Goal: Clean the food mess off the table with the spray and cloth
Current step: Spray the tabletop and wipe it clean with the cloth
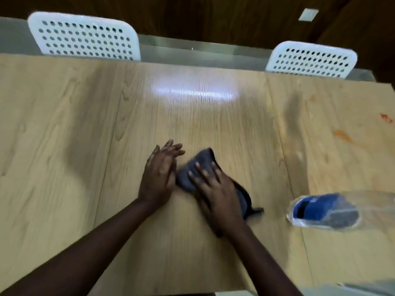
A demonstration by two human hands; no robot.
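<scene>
The wooden table fills the frame, with orange food smears at right. Mid-frame, a grey cloth lies bunched, its long axis running from upper left to lower right. The right hand presses it flat-fingered; the left hand, fingers straight, touches its left end.

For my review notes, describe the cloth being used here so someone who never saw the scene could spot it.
On the wooden table, look near the middle, under the right hand. The dark grey cloth lies there, the left hand beside it. Unlike the bagged blue cloth to the right, it is unwrapped.
</scene>
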